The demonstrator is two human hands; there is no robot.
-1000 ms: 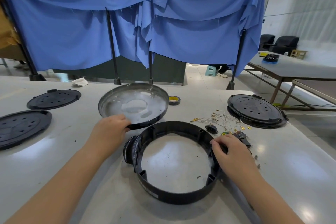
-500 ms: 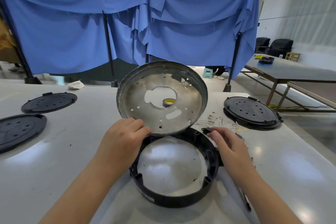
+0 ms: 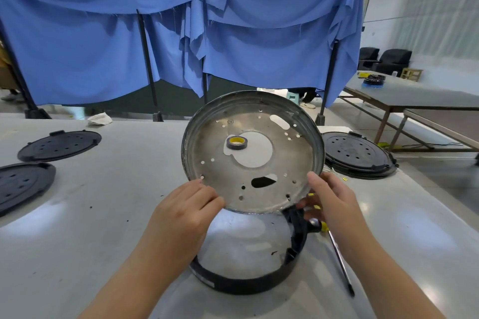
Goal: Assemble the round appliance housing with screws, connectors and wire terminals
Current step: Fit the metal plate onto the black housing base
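Observation:
A round metal pan (image 3: 290,163) with a large centre cut-out and several small holes is held up on edge, its inside facing me. My left hand (image 3: 185,211) grips its lower left rim. My right hand (image 3: 329,202) holds its lower right rim. Below it a black plastic housing ring (image 3: 246,283) rests on the grey table (image 3: 116,189), its far part hidden behind the pan and my hands. A roll of dark tape (image 3: 236,142) shows through the pan's cut-out.
A screwdriver (image 3: 337,259) with a yellow and black handle lies right of the ring. A stack of black perforated discs (image 3: 359,154) sits at the right, two more black discs (image 3: 61,145) (image 3: 20,184) at the left. Blue cloth hangs behind the table.
The pan has been lifted from the table and tilted upright over the ring. My right hand left the ring's edge and took hold of the pan's right rim.

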